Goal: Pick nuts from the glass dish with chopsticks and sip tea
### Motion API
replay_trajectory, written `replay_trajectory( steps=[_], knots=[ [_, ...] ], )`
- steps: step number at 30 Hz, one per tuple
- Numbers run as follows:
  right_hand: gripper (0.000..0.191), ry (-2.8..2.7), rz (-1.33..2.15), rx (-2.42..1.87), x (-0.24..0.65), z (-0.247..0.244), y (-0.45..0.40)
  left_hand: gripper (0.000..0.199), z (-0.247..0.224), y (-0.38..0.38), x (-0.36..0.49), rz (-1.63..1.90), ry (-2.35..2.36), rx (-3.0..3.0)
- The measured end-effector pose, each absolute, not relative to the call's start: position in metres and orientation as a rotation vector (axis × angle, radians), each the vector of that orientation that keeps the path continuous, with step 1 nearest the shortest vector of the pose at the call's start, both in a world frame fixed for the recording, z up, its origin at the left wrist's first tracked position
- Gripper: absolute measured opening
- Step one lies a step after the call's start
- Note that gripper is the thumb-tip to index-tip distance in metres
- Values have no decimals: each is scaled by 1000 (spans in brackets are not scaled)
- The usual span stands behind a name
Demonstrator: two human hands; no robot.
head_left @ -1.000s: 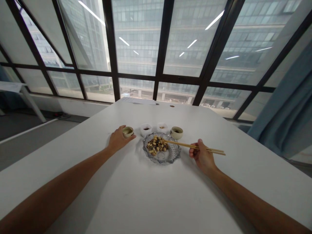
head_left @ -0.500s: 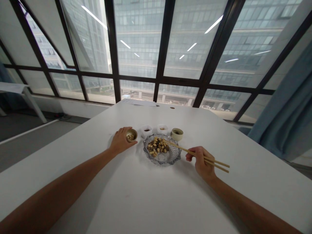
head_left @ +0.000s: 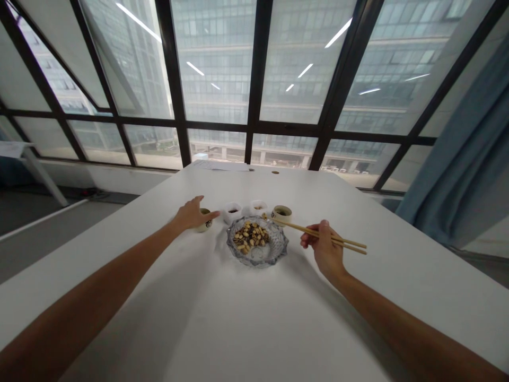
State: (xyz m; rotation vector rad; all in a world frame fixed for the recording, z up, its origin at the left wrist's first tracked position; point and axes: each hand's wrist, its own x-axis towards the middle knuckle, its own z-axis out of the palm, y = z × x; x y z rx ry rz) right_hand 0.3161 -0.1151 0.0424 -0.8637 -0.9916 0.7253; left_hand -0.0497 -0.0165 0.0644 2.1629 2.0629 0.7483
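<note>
A clear glass bowl with a scalloped rim holds mixed nuts and seeds. My right hand grips wooden chopsticks to the right of it; a small pale piece shows at their tips, above the bowl's far rim. My left hand is spread beside a small cup with dark marks, thumb and fingers apart. Behind the bowl stand a white dish with dark bits, another white dish with pale bits, and a greenish cup.
Papers and a small round brown spot are at the table's far edge, before the windows. A blue curtain hangs at the right. Another white table stands at the far left.
My left hand has opened around the small cup, which now stands upright rather than tilted. The chopsticks have lifted from the nuts to the far rim, with a pale piece at their tips.
</note>
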Motion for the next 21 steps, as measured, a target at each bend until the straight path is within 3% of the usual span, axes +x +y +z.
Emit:
replay_trajectory(
  steps=[5, 9, 21],
  knots=[
    [60, -945, 685, -857, 322, 50, -102, 80, 86, 13, 29, 627, 1700, 2510],
    [59, -1009, 648, -900, 325, 52, -97, 79, 81, 33, 81, 489, 1569, 2581],
    [58, -1581, 343, -1045, 310, 66, -70, 80, 78, 34, 81, 738, 1269, 2693]
  ],
)
